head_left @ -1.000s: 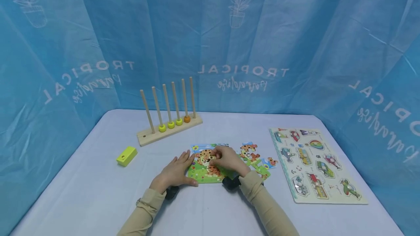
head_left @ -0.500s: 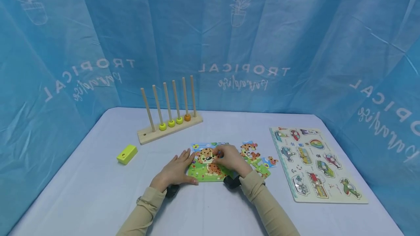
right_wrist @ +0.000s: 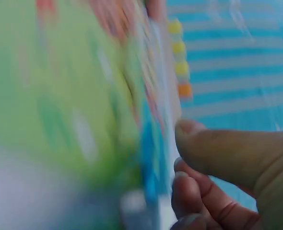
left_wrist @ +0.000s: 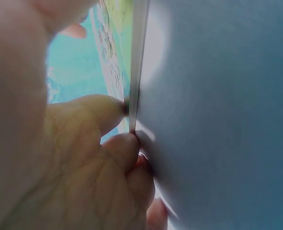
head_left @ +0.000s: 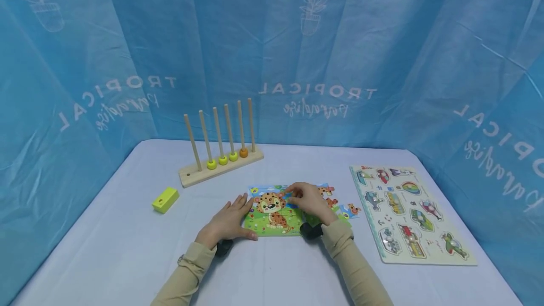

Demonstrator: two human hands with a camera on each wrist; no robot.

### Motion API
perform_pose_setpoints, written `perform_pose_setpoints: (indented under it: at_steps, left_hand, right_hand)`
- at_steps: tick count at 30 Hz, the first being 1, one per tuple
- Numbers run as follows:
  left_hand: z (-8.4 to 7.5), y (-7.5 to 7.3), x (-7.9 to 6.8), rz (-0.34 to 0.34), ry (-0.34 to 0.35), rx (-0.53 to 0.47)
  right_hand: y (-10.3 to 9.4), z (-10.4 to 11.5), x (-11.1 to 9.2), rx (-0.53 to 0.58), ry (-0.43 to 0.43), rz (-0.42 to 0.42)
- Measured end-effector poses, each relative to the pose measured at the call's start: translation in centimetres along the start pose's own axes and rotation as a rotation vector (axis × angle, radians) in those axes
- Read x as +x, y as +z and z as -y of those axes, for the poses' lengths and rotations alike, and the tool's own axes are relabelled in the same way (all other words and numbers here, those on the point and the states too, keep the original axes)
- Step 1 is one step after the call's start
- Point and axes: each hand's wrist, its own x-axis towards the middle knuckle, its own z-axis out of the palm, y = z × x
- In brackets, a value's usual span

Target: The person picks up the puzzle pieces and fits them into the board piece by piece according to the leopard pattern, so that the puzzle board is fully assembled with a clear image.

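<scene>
Nearest the camera, low in the centre of the head view, two sleeved forearms run up to a leopard jigsaw board lying flat on the table. The left hand rests at the board's left edge, fingers straight and slightly spread, thumb along the near edge; the left wrist view shows a thumb and fingertip touching that thin edge. The right hand hovers over the board's upper right part, fingers curled with tips drawn together. It seems to pinch a small piece, but I cannot tell for certain, since the right wrist view is blurred and shows only a thumb close beside the coloured board surface.

The board lies directly under and left of the right fingers, its long axis running left to right across the frame. The right hand is the nearer one to the loose jigsaw pieces, which lie just right of the board and are partly hidden by that hand.

Further right sits a vehicle peg puzzle, its recesses filled with vehicle pieces. At middle left lies a yellow-green block. Beyond, a wooden peg rack carries three yellow beads and one orange bead at the feet of four rods. A blue curtain closes the background.
</scene>
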Motion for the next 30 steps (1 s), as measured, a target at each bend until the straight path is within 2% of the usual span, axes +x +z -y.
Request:
perform_pose_setpoints:
  at_steps: [3,8,12,18,26,30]
  left_hand:
    - [0.0,0.0,0.0,0.002,-0.005,0.001]
    - [0.0,-0.1,-0.1,-0.005,-0.011,0.006]
    - [-0.1,-0.1,-0.1,-0.001,-0.008,0.002]
    - [-0.2,0.0,-0.1,0.0,-0.007,-0.013]
    - [-0.2,0.0,0.0,-0.004,-0.006,-0.012]
    - [-0.2,0.0,-0.1,-0.006,-0.003,-0.015]
  right_hand:
    - [-2.1,-1.7,-0.6,0.016,0.045,-0.065]
    - [-4.8,-4.4,-1.3,-0.116,0.102,-0.097]
    - [-5.6,-5.5,-1.6,-0.172,0.199,-0.094]
    - [-5.9,-5.6,-1.7,-0.136,0.304,-0.136]
    - [-6.0,-4.9,-1.6,-0.028,0.293,-0.297]
    - [-5.5,-2.9,-1.0,0.049,0.195,-0.316]
